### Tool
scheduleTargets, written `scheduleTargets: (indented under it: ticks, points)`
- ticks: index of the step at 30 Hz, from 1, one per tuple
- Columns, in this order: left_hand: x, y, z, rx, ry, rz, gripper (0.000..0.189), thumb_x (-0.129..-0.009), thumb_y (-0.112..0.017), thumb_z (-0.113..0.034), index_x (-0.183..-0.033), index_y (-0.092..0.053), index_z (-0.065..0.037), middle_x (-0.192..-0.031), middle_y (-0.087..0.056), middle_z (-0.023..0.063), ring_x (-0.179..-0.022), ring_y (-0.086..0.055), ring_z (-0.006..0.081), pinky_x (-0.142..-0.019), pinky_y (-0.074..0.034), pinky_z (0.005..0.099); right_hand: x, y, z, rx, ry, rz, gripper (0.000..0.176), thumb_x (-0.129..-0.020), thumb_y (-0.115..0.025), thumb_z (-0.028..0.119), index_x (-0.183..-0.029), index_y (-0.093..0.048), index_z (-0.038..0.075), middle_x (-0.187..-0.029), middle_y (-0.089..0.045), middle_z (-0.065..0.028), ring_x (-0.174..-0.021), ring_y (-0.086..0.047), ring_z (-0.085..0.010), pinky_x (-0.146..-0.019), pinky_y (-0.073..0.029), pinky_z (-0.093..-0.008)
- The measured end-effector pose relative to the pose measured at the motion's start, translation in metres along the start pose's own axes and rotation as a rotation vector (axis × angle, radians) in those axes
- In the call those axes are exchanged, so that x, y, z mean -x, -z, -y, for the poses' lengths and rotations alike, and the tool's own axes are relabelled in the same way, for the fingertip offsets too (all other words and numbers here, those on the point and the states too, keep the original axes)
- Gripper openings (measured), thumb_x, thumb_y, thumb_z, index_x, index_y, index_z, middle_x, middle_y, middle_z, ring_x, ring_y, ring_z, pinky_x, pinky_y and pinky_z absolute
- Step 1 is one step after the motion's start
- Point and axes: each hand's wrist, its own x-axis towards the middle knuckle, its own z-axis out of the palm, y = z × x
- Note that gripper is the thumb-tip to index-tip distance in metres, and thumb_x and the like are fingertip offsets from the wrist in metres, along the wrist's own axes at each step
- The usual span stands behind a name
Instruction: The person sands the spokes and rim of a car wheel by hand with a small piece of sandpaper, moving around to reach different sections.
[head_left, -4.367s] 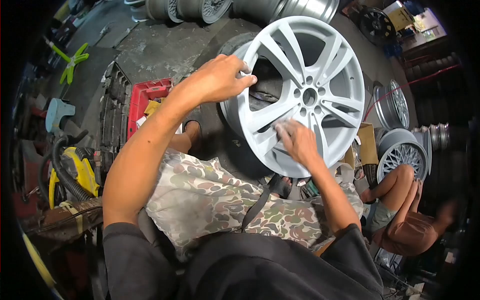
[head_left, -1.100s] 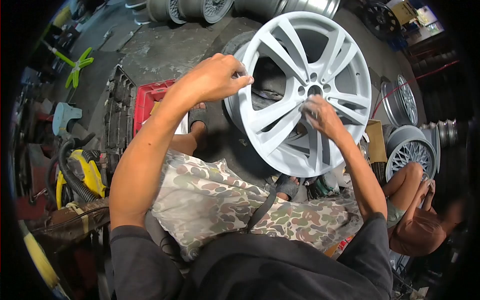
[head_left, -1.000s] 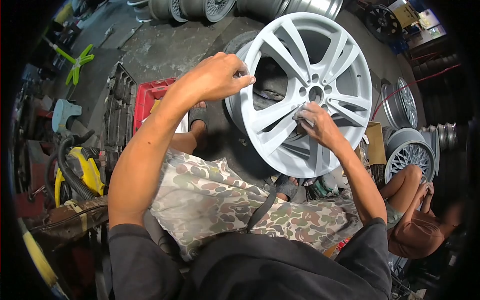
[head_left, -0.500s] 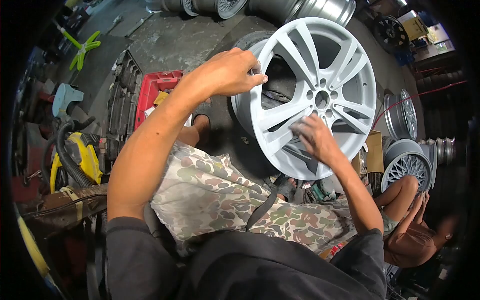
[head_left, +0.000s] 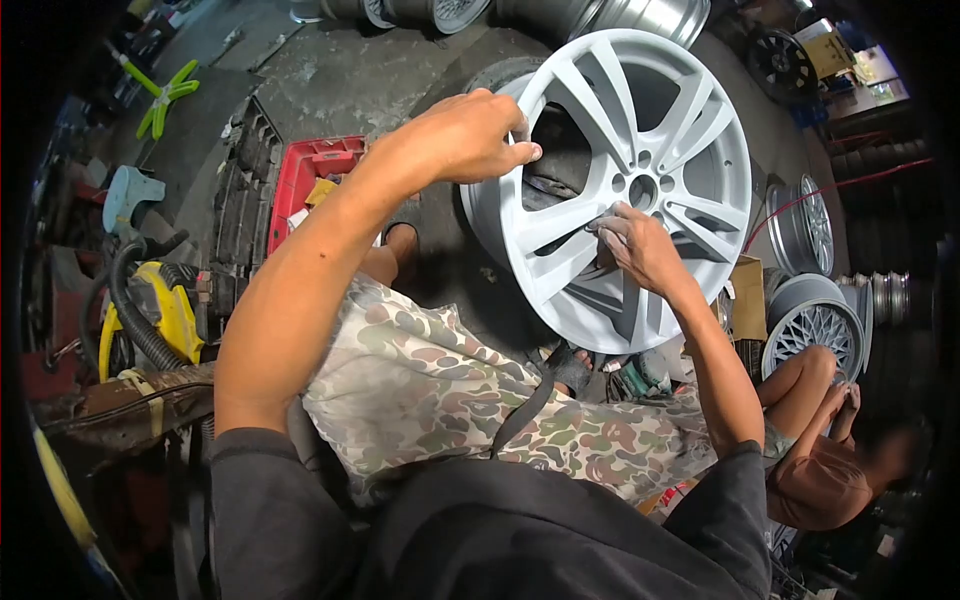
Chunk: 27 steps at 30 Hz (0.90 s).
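Wheel rim, one large piece in dull pale grey, is in front of the person's lap, its face tilted toward the camera; what bears its weight I cannot tell. Five pairs of spokes fan out from one round centre hole, the lowest pair partly behind the right hand. Three bolt holes show clearly above and beside that centre, and one small hole marks the lip at the right. The coat looks even and matte.

Two hands are on it. The left hand is closed around the left edge, thumb in front, other fingers mostly out of sight. The right hand has its fingers bent against the spokes just below the centre; whether they pinch anything I cannot tell. Whitish dust coats fingertips on both.

On the left are one red crate, one light-blue stool and one yellow machine. On the right are one cardboard box, two silvery rims close together, and one crouching co-worker.
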Motion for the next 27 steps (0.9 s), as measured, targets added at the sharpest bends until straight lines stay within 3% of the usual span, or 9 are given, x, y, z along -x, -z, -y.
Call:
scheduleTargets:
  ticks: [2,4,10,13,16,18,20,23,27]
  points:
    - [0.002,0.001,0.0,0.009,0.024,-0.006,0.037,-0.096,-0.068,-0.031,-0.109,-0.077,0.002,-0.103,-0.075,0.0257,-0.096,-0.073,0.0414,-0.088,-0.056,0.0462,0.002,-0.021,0.01,-0.025,0.028,-0.175,0.021,-0.092,-0.066,0.012,-0.108,-0.076,0.004,-0.12,-0.069,-0.0191,-0.1,-0.068,-0.0418,-0.091,-0.054,-0.0494]
    - [0.001,0.0,0.002,-0.001,-0.02,-0.032,0.037,-0.096,-0.068,-0.031,-0.107,-0.077,0.002,-0.102,-0.075,0.0262,-0.095,-0.072,0.0417,-0.087,-0.056,0.0467,0.008,-0.018,0.058,-0.242,-0.035,0.018,0.024,-0.096,-0.064,0.012,-0.116,-0.074,0.004,-0.122,-0.068,-0.024,-0.112,-0.066,-0.0441,-0.097,-0.053,-0.0494]
    - [-0.001,0.0,-0.001,-0.001,-0.006,-0.01,0.036,-0.095,-0.068,-0.031,-0.108,-0.078,0.001,-0.1,-0.074,0.0259,-0.096,-0.071,0.0411,-0.089,-0.055,0.0457,0.004,-0.008,0.04,-0.218,-0.166,-0.021,0.023,-0.098,-0.062,0.013,-0.116,-0.074,0.003,-0.107,-0.069,-0.0196,-0.098,-0.066,-0.0441,-0.089,-0.052,-0.0511]
    - [0.001,0.002,0.001,-0.026,-0.035,-0.025,0.039,-0.095,-0.067,-0.035,-0.111,-0.078,-0.001,-0.099,-0.076,0.0248,-0.099,-0.073,0.0413,-0.093,-0.055,0.0482,0.015,-0.026,0.068,-0.301,0.055,-0.076,0.024,-0.1,-0.059,0.011,-0.118,-0.072,0.001,-0.114,-0.069,-0.0194,-0.11,-0.064,-0.0408,-0.094,-0.052,-0.0473]
    - [0.001,0.002,-0.001,-0.029,-0.007,-0.018,0.038,-0.095,-0.067,-0.033,-0.112,-0.077,-0.001,-0.109,-0.073,0.0255,-0.107,-0.068,0.0397,-0.096,-0.053,0.0459,0.028,-0.023,0.063,-0.245,0.056,-0.157,0.024,-0.096,-0.065,0.011,-0.118,-0.075,0.007,-0.12,-0.066,-0.0182,-0.111,-0.065,-0.0389,-0.093,-0.053,-0.0466]
    - [0.002,0.001,-0.004,-0.027,-0.004,-0.021,0.037,-0.096,-0.067,-0.033,-0.113,-0.077,-0.001,-0.11,-0.074,0.0246,-0.107,-0.068,0.0401,-0.096,-0.053,0.0458,0.026,-0.014,0.034,0.034,-0.054,-0.302,0.023,-0.095,-0.069,0.015,-0.116,-0.077,0.009,-0.106,-0.062,-0.0203,-0.097,-0.063,-0.0381,-0.086,-0.053,-0.047]
    - [0.002,0.004,-0.003,-0.025,0.039,0.035,0.037,-0.095,-0.068,-0.033,-0.113,-0.077,-0.002,-0.109,-0.073,0.0252,-0.107,-0.068,0.0399,-0.096,-0.053,0.0459,0.027,-0.007,0.03,0.109,-0.196,-0.212,0.023,-0.095,-0.07,0.017,-0.114,-0.077,0.007,-0.099,-0.062,-0.0202,-0.092,-0.063,-0.0378,-0.083,-0.053,-0.0477]
    - [-0.002,0.001,-0.002,0.006,0.049,0.047,0.037,-0.095,-0.068,-0.034,-0.112,-0.078,-0.002,-0.107,-0.074,0.0256,-0.106,-0.069,0.0403,-0.095,-0.053,0.0464,0.023,-0.017,0.055,0.005,-0.223,-0.187,0.022,-0.095,-0.069,0.018,-0.111,-0.076,0.004,-0.095,-0.063,-0.0198,-0.089,-0.064,-0.0379,-0.081,-0.053,-0.0467]
    - [0.002,0.001,-0.005,-0.023,0.004,-0.002,0.037,-0.095,-0.069,-0.034,-0.112,-0.078,-0.002,-0.103,-0.074,0.0254,-0.105,-0.069,0.0404,-0.095,-0.053,0.0464,0.032,-0.038,0.115,-0.096,0.034,-0.283,0.022,-0.098,-0.066,0.017,-0.113,-0.074,0.002,-0.096,-0.06,-0.0199,-0.091,-0.062,-0.0387,-0.079,-0.049,-0.049]
